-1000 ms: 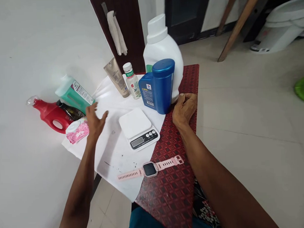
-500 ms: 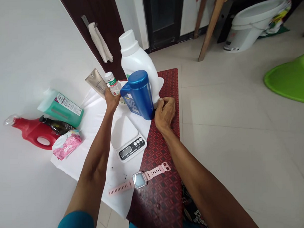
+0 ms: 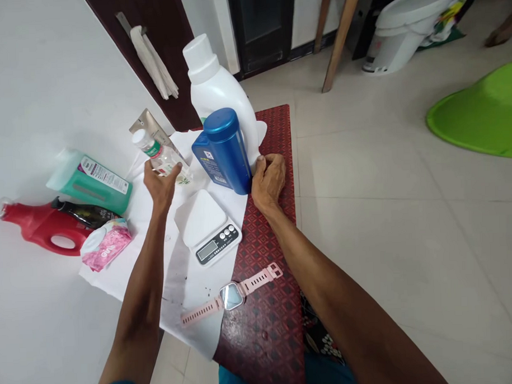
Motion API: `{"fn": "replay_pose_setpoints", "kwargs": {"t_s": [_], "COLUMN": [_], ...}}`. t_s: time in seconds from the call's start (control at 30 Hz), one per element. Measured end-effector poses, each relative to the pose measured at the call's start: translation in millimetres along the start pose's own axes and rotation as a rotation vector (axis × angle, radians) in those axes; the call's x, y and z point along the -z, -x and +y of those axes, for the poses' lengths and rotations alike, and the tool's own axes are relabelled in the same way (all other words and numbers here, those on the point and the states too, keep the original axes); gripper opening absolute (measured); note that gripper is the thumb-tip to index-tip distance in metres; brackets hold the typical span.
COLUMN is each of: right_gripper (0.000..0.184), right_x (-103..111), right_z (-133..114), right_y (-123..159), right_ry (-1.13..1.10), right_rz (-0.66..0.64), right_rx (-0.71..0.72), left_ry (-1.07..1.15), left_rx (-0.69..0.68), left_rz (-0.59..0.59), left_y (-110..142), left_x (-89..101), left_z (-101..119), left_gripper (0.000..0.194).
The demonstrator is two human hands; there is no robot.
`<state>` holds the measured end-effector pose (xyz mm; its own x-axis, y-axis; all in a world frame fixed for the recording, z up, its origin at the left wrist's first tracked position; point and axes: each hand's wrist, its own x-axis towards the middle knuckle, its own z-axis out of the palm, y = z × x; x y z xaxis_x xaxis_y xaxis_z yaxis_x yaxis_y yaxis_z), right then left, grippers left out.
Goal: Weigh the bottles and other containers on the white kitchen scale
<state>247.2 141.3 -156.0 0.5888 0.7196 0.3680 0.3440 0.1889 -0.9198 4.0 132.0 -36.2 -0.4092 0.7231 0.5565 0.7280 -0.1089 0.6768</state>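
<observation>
My left hand (image 3: 160,184) is closed round a small clear bottle (image 3: 161,157) with a white cap and green label, holding it tilted above the white paper (image 3: 187,273). Just right of it lies a white kitchen scale (image 3: 207,227). My right hand (image 3: 268,180) rests curled on the red patterned table (image 3: 268,315), its fingers against the base of the blue bottle (image 3: 221,151) and the big white jug (image 3: 217,95) behind. A beige tube (image 3: 146,123) stands behind the small bottle.
A pink smartwatch (image 3: 231,295) lies at the paper's front edge. At the left lie a green bottle (image 3: 90,181), a red bottle (image 3: 39,225), a dark bottle (image 3: 82,212) and a pink wipes pack (image 3: 104,250). On the floor, a green basin (image 3: 480,117) and white bucket (image 3: 405,24).
My left hand reached from the wipes pack to the small bottle, gripped it and lifted it left, tilted. The right hand stayed by the blue bottle. The view shifted.
</observation>
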Motion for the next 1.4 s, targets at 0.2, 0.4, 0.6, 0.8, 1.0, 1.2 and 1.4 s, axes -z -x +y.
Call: {"fn": "replay_pose_setpoints", "kwargs": {"t_s": [0.2,0.4,0.6,0.8,1.0,1.2,1.4], "right_gripper": [0.020,0.016,0.016,0.016,0.016,0.016,0.016], "right_x": [0,4,6,7,7,5,4], "right_z": [0,-3,-4,-3,-2,3,3], "right_y": [-1,0,0,1,0,0,1], "right_ry": [-0.009,0.002,0.007,0.020,0.003,0.000,-0.006], "right_rz": [0.032,0.006,-0.002,-0.010,-0.009,-0.009,0.014], "right_rx": [-0.001,-0.023,-0.037,-0.032,-0.029,-0.023,-0.015], "left_ry": [0.174,0.096,0.111,0.131,0.237,0.143,0.094], "left_rx": [-0.131,-0.075,-0.020,0.045,0.286,0.558,0.538], "left_rz": [-0.124,-0.244,-0.273,-0.335,0.014,0.159,0.144], "left_y": [42,87,101,106,142,182,180], "left_x": [71.9,79.1,73.0,84.7,105.7,111.3,105.6], "left_z": [25,36,39,43,5,-46,-47], "left_gripper": [0.060,0.064,0.060,0.073,0.067,0.048,0.044]}}
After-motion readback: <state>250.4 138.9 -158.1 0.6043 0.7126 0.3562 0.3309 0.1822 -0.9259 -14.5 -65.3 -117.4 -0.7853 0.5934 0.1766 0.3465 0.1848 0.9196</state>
